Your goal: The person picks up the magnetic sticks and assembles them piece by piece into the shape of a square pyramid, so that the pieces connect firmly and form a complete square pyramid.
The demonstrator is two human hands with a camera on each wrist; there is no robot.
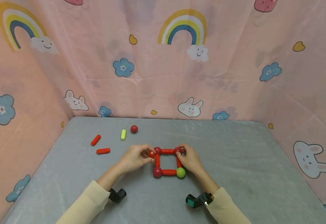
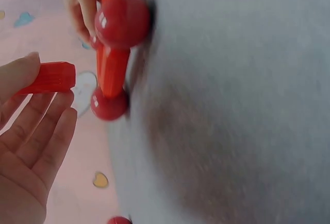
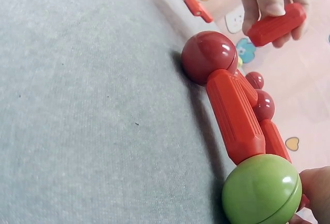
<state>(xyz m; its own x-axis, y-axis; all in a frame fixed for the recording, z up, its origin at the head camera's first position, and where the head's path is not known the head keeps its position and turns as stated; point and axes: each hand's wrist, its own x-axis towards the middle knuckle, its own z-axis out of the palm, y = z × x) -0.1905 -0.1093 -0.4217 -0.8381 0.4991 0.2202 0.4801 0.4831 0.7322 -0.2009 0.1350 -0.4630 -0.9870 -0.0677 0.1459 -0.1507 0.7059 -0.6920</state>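
Head view: on the grey table (image 1: pixel 235 161) lies a square frame (image 1: pixel 168 162) of four red rods joined by four corner balls, three dark red and one green ball (image 1: pixel 181 172). The left hand (image 1: pixel 133 159) pinches a fifth red rod (image 1: pixel 152 153) just beside the far-left corner. The right hand (image 1: pixel 190 159) rests on the far-right corner ball; whether it clasps that ball, I cannot tell. Loose stock far left: two red rods, one yellow-green rod (image 1: pixel 123 134), one red ball (image 1: pixel 134 129).

Left wrist view: the rod sits between thumb and fingertips (image 2: pixel 64 100), apart from the frame.

Right wrist view: the rod hangs above the near corner ball (image 3: pixel 209 56), not touching.

Risk, in my judgement: pressing the rod in sideways could push the flat frame askew or pull a joint open.
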